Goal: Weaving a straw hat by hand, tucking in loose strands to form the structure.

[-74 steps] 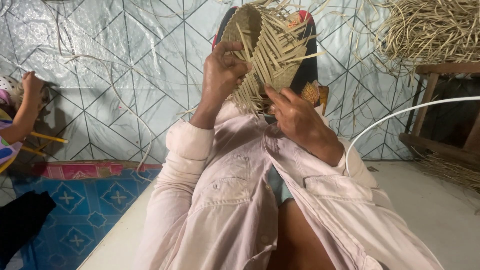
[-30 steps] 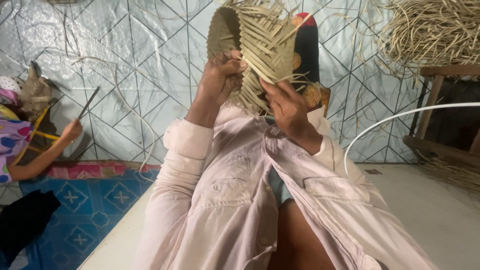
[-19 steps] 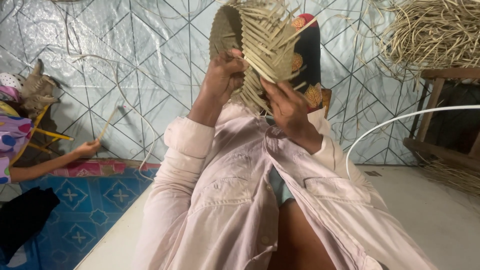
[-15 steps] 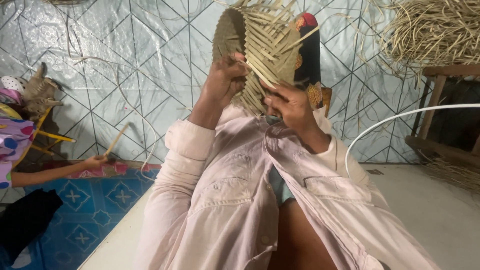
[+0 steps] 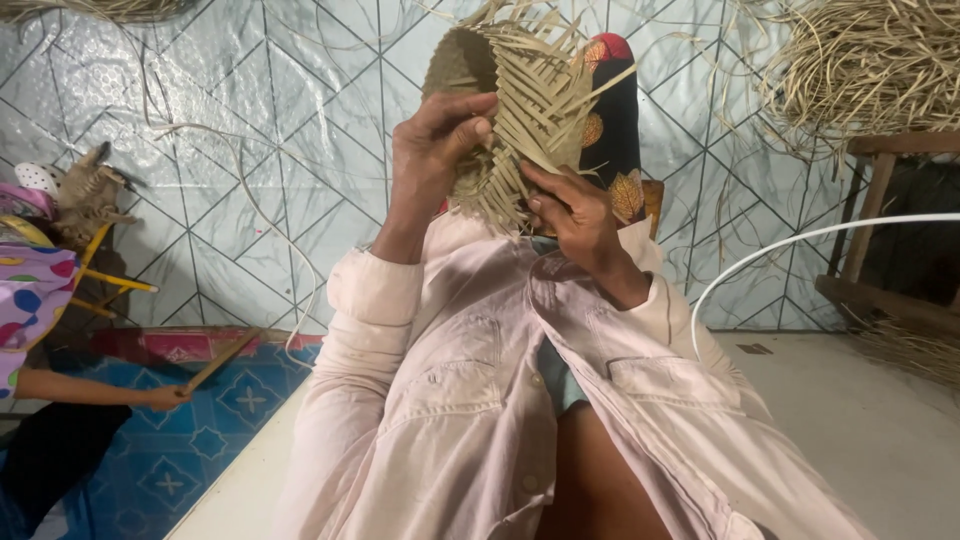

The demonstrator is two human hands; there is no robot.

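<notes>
A half-woven basket of flat pale straw strips (image 5: 515,95) is held up in front of me, its rounded rim at the top left and loose strip ends sticking out to the right. My left hand (image 5: 437,150) grips its left side, fingers curled over the weave. My right hand (image 5: 572,215) pinches the loose strips at the lower right edge. Both arms wear pale pink sleeves.
Another person at the far left, in a spotted pink garment, holds a thin stick (image 5: 220,362) over a blue patterned mat (image 5: 170,450). A bundle of loose straw (image 5: 860,60) lies on a wooden bench (image 5: 890,200) at right. A white curved tube (image 5: 790,250) arcs beside it.
The basket has turned a little in my hands and my right hand has shifted along the loose strips. The person at left has lowered the stick toward the mat.
</notes>
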